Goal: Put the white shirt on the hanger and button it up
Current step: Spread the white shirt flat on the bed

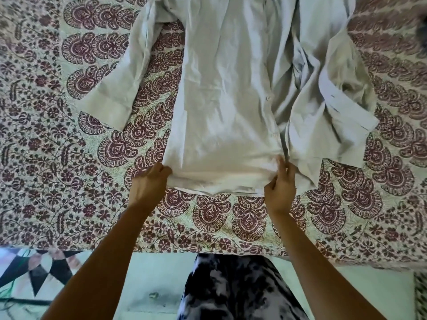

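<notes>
The white shirt lies spread on the bed with its hem toward me and both sleeves out to the sides. Small buttons run down its front placket right of centre. My left hand grips the hem at its left corner, fingers tucked under the cloth. My right hand pinches the hem at the bottom of the placket. The collar end runs out of the top of the frame. No hanger is in view.
A cream bedsheet with maroon paisley print covers the bed. Its near edge runs across just in front of my legs. Tiled floor with a star pattern shows at lower left.
</notes>
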